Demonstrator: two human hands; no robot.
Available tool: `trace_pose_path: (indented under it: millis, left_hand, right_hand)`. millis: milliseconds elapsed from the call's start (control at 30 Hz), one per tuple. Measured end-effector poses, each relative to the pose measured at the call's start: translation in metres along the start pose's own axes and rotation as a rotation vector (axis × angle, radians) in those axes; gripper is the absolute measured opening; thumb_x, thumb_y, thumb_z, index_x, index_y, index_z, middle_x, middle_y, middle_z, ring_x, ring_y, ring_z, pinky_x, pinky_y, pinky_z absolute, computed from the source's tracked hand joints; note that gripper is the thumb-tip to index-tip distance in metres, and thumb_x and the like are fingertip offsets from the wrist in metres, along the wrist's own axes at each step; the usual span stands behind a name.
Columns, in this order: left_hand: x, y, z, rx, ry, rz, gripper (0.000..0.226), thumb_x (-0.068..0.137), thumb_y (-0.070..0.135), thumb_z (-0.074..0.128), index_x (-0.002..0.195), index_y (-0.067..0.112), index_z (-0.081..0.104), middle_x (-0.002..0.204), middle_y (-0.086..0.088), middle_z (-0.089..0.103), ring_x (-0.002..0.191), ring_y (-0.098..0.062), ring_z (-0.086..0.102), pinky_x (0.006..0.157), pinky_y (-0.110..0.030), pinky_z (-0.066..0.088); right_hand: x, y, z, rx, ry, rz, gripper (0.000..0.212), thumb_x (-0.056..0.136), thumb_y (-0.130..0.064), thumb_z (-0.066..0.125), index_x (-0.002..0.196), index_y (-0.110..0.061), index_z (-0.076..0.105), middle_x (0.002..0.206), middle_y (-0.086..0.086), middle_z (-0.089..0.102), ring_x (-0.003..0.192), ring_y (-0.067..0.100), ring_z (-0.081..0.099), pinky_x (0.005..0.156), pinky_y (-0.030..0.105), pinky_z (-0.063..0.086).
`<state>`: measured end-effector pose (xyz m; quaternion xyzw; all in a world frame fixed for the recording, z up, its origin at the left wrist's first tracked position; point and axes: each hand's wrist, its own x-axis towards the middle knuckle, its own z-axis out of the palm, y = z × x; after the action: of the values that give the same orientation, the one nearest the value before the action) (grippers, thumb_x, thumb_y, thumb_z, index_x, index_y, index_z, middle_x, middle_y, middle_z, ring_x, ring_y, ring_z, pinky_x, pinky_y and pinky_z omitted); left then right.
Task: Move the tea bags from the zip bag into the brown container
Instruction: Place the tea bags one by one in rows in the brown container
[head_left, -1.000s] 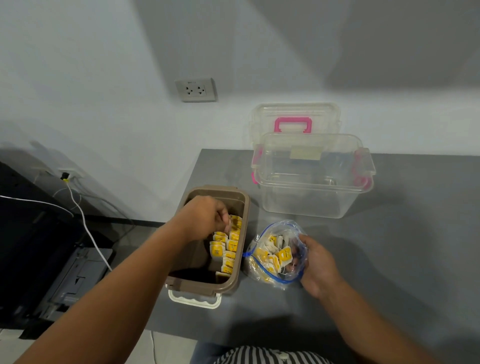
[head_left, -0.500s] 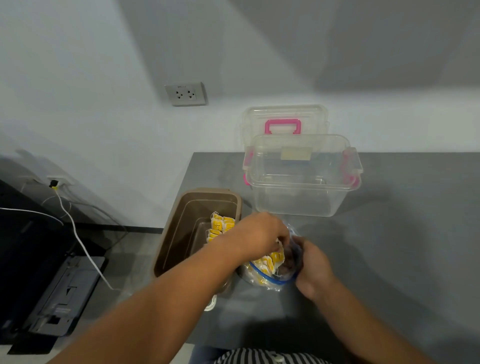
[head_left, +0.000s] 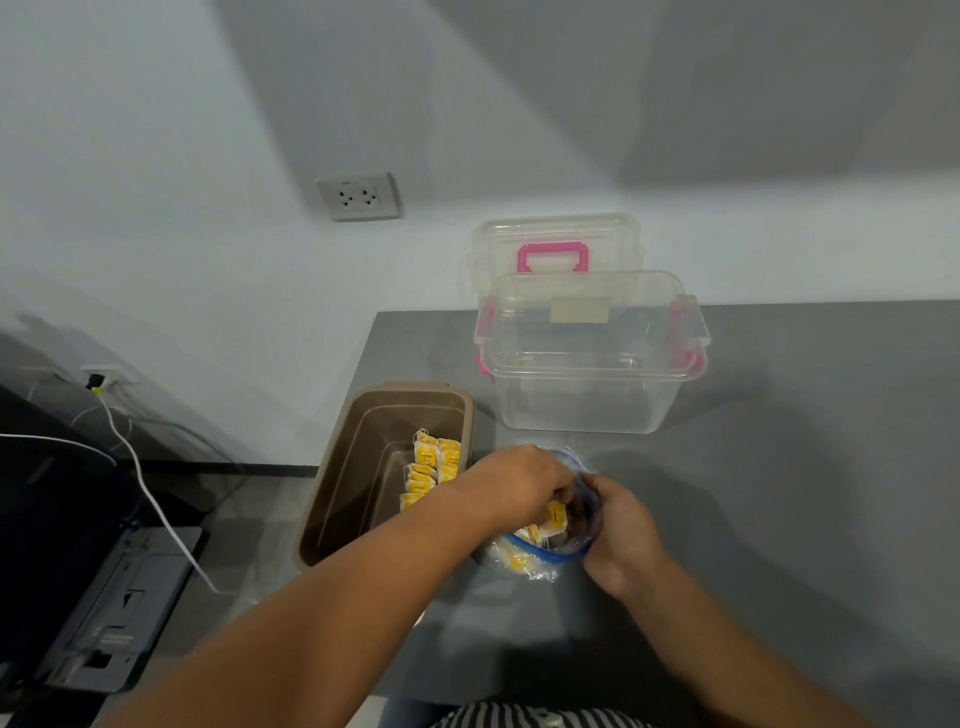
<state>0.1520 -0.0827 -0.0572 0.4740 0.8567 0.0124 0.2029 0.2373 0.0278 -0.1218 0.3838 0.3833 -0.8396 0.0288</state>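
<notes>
Pinching tea bags (head_left: 557, 515) inside the zip bag (head_left: 527, 566) with the left grip (head_left: 519, 488), right grip (head_left: 621, 530) holding its rim; a lift across to the brown container (head_left: 332, 499) is due next.

Dim indoor light, broad soft shadows across wall, wide-angle bending at edges, slight softness

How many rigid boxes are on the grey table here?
2: the brown container at the table's left edge, and a clear box farther back, its pink-handled lid propped behind it.

It looks like a small office room: a gray table (head_left: 779, 467) by a white wall (head_left: 182, 156), a plug socket (head_left: 358, 196), wires (head_left: 150, 499), a printer (head_left: 119, 613).
</notes>
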Motion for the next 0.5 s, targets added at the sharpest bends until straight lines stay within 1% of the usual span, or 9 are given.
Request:
trace_pose_path:
  millis: [67, 133, 167, 233, 300, 333, 400, 467, 500]
  left_hand:
    - [0.0000, 0.0000, 0.0017, 0.004, 0.020, 0.009, 0.027, 0.086, 0.019, 0.070, 0.112, 0.022, 0.064, 0.111, -0.003, 0.065, 0.099, -0.022, 0.061, 0.086, -0.040, 0.053]
    - [0.0005, 0.0000, 0.0033, -0.010, 0.018, -0.005, 0.026, 0.087, 0.020, 0.069, 0.113, 0.023, 0.064, 0.108, -0.002, 0.065, 0.096, -0.021, 0.061, 0.085, -0.038, 0.053]
    - [0.0009, -0.0002, 0.0038, -0.023, 0.016, -0.014, 0.026, 0.087, 0.020, 0.069, 0.111, 0.023, 0.064, 0.102, 0.000, 0.065, 0.094, -0.021, 0.061, 0.083, -0.036, 0.053]
    - [0.0020, 0.0002, 0.0026, -0.025, 0.008, -0.026, 0.023, 0.086, 0.020, 0.069, 0.109, 0.024, 0.064, 0.089, 0.004, 0.060, 0.090, -0.020, 0.061, 0.077, -0.033, 0.052]
    - [0.0012, 0.0002, 0.0008, -0.020, -0.008, -0.023, 0.024, 0.087, 0.020, 0.068, 0.110, 0.024, 0.064, 0.086, 0.006, 0.055, 0.090, -0.020, 0.060, 0.077, -0.034, 0.050]
    - [0.0002, -0.0001, 0.0003, -0.015, -0.016, -0.016, 0.025, 0.086, 0.021, 0.070, 0.111, 0.024, 0.064, 0.088, 0.006, 0.056, 0.091, -0.020, 0.060, 0.078, -0.035, 0.051]
    - [-0.0014, -0.0010, 0.0004, 0.004, -0.012, 0.011, 0.028, 0.085, 0.022, 0.072, 0.112, 0.022, 0.065, 0.101, 0.002, 0.061, 0.096, -0.020, 0.060, 0.083, -0.037, 0.052]
    - [-0.0031, -0.0014, 0.0014, 0.025, 0.002, 0.008, 0.030, 0.084, 0.025, 0.073, 0.113, 0.020, 0.066, 0.111, -0.002, 0.063, 0.099, -0.021, 0.060, 0.086, -0.038, 0.052]
    - [-0.0036, -0.0016, 0.0023, 0.025, 0.002, -0.002, 0.029, 0.084, 0.026, 0.073, 0.112, 0.019, 0.066, 0.111, -0.002, 0.064, 0.099, -0.022, 0.060, 0.085, -0.038, 0.052]
  right_hand:
    - [0.0009, -0.0007, -0.0004, -0.001, 0.010, -0.005, 0.037, 0.102, -0.020, 0.044, 0.118, -0.001, 0.070, 0.115, 0.020, 0.073, 0.109, 0.034, 0.069, 0.095, 0.045, 0.054]
    - [0.0003, -0.0024, -0.0015, 0.001, 0.013, -0.001, 0.035, 0.102, -0.018, 0.043, 0.112, -0.002, 0.072, 0.107, 0.018, 0.075, 0.100, 0.031, 0.071, 0.086, 0.042, 0.057]
    - [-0.0008, -0.0036, -0.0010, 0.001, 0.006, 0.000, 0.034, 0.103, -0.018, 0.043, 0.111, -0.002, 0.072, 0.105, 0.018, 0.076, 0.096, 0.030, 0.072, 0.082, 0.041, 0.057]
    - [-0.0015, -0.0040, 0.0000, -0.003, 0.006, 0.007, 0.034, 0.103, -0.019, 0.043, 0.112, -0.003, 0.072, 0.107, 0.018, 0.076, 0.099, 0.030, 0.072, 0.081, 0.040, 0.057]
    - [-0.0014, -0.0040, 0.0005, -0.002, 0.005, 0.010, 0.035, 0.103, -0.019, 0.044, 0.116, -0.002, 0.071, 0.110, 0.018, 0.075, 0.103, 0.031, 0.071, 0.083, 0.040, 0.056]
    - [-0.0014, -0.0039, 0.0005, -0.001, 0.004, 0.009, 0.035, 0.103, -0.019, 0.044, 0.118, -0.002, 0.071, 0.111, 0.018, 0.075, 0.104, 0.032, 0.071, 0.084, 0.041, 0.056]
    - [-0.0017, -0.0034, 0.0006, 0.000, 0.002, 0.010, 0.036, 0.103, -0.020, 0.044, 0.119, -0.001, 0.070, 0.112, 0.019, 0.074, 0.106, 0.032, 0.071, 0.085, 0.041, 0.056]
    - [-0.0039, -0.0042, 0.0016, 0.001, 0.002, 0.013, 0.034, 0.103, -0.019, 0.045, 0.117, -0.001, 0.070, 0.112, 0.019, 0.074, 0.105, 0.032, 0.071, 0.082, 0.041, 0.057]
    - [-0.0042, -0.0045, 0.0023, 0.005, 0.005, 0.014, 0.034, 0.102, -0.018, 0.046, 0.117, 0.001, 0.070, 0.113, 0.020, 0.074, 0.104, 0.033, 0.071, 0.081, 0.040, 0.057]
